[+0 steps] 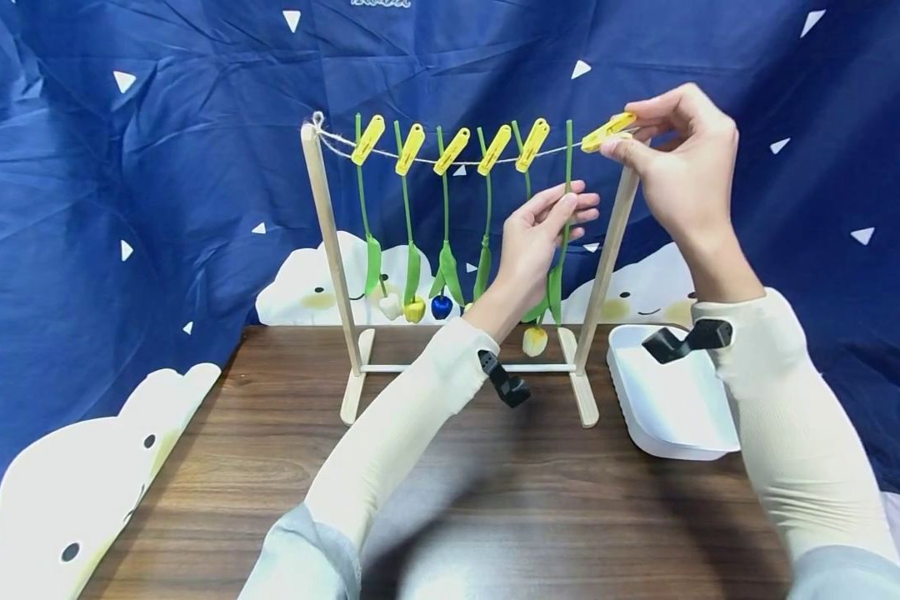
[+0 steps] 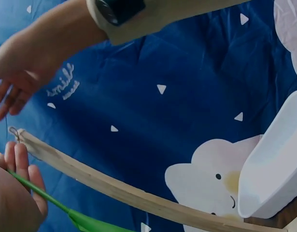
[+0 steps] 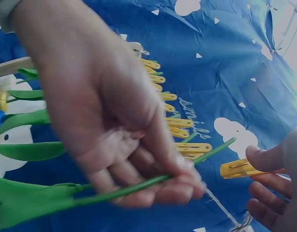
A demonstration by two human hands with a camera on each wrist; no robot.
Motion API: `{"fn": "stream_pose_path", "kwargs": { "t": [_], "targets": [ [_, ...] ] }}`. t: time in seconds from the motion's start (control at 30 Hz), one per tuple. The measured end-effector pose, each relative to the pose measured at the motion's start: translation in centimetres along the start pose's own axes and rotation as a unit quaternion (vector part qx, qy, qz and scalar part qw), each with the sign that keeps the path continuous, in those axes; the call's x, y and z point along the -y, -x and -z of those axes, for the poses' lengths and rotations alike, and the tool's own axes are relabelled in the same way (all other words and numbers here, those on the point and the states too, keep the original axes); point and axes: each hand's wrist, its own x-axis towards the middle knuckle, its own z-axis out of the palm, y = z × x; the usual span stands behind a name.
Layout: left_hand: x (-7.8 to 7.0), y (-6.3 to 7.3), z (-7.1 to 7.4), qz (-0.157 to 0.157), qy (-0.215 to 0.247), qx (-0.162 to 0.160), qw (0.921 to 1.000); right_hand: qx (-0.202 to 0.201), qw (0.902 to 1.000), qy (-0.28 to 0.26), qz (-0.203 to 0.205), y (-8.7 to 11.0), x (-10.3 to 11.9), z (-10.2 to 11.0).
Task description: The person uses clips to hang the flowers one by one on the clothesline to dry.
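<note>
My left hand (image 1: 532, 237) pinches the green stem (image 1: 567, 179) of an artificial tulip between thumb and fingers. The stem's upper end stands upright across the twine (image 1: 551, 152), and its leaves (image 1: 555, 292) hang below the hand. My right hand (image 1: 682, 158) pinches a yellow clothespin (image 1: 607, 132) by its handle end, near the top of the rack's right post. In the right wrist view that clothespin (image 3: 237, 169) points toward the stem (image 3: 138, 187), a short gap apart. Left of my hands, several tulips hang bloom-down on the twine, each under a yellow clothespin (image 1: 410, 150).
A wooden rack (image 1: 603, 262) stands on the brown table (image 1: 285, 467), with a white crossbar (image 1: 390, 367) low down. Beside its right foot sits a white plastic tray (image 1: 671, 400). Behind hangs a blue cloth (image 1: 195, 208) with white triangles and clouds.
</note>
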Motion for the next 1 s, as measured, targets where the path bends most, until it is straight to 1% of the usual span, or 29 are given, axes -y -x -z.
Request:
{"fn": "stream_pose_path", "kwargs": {
  "t": [0.13, 0.3, 0.43, 0.6, 0.8, 0.93, 1.0],
  "targets": [
    [0.2, -1.0, -0.5, 0.005, 0.005, -0.022, 0.9997, 0.020, 0.9998, 0.005, -0.009, -1.2, 0.6, -0.4],
    [0.4, -1.8, -1.2, 0.014, -0.001, -0.048, 0.9988, 0.045, 0.9977, 0.044, -0.026, -2.0, 0.8, -1.0],
    [0.7, -2.2, -1.7, 0.022, -0.007, -0.073, 0.9970, 0.049, 0.9965, 0.055, -0.039, -2.4, 0.5, -1.2],
    [1.0, -2.5, -2.1, 0.028, -0.011, -0.105, 0.9940, 0.048, 0.9962, 0.046, -0.057, -3.0, 0.1, -1.2],
    [1.0, -2.6, -2.2, 0.027, -0.035, -0.114, 0.9925, 0.071, 0.9937, 0.030, -0.081, -3.6, 0.1, -1.1],
    [0.9, -2.6, -2.3, 0.027, -0.045, -0.119, 0.9915, 0.093, 0.9905, 0.037, -0.095, -4.1, 0.2, -1.1],
    [0.8, -2.6, -2.2, 0.027, -0.048, -0.122, 0.9910, 0.105, 0.9876, 0.049, -0.105, -4.3, 0.3, -1.2]
  ]
}}
